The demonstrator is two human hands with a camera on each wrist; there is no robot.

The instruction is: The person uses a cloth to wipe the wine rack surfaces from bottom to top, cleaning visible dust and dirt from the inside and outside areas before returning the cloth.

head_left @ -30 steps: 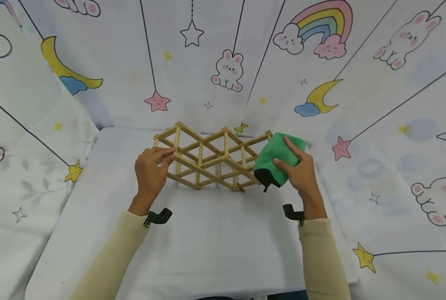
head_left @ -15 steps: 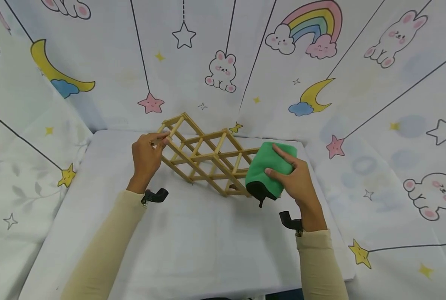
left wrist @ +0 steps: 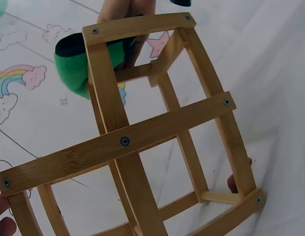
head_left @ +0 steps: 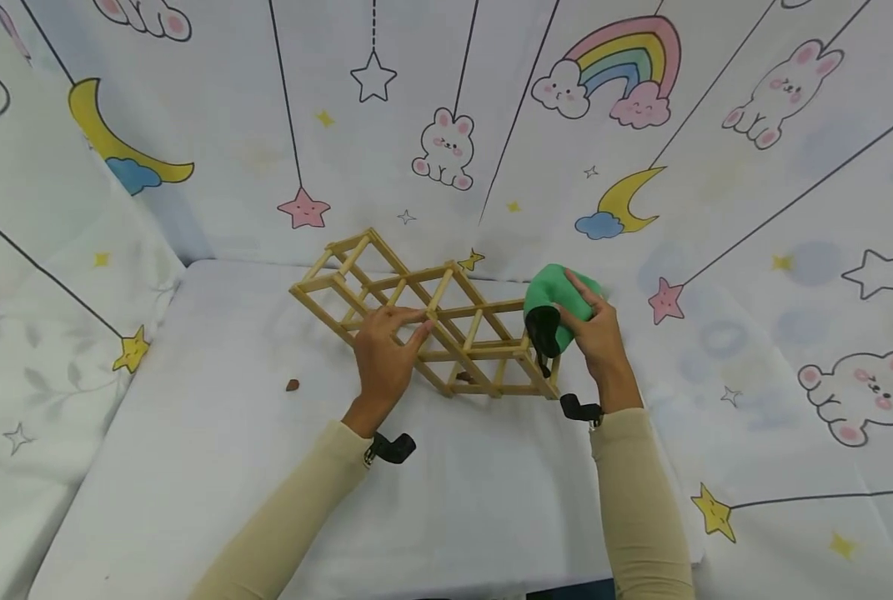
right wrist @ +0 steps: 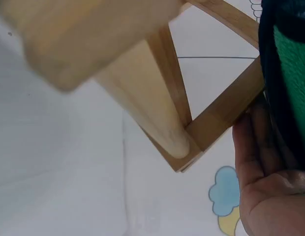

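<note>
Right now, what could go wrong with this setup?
1. The wooden rack is joined by rivets, so it might fold and nip the left hand, which pinches it near a joint.
2. The dark tail of the green cloth in the right hand hangs by the rack and could snag.
3. Brown bits on the white table might get knocked around.

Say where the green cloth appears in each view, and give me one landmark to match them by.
Head: green cloth, right of centre.
Left wrist: green cloth, upper left.
Right wrist: green cloth, at the right edge, cropped.
Shared landmark: wooden rack, visible in all three.
</note>
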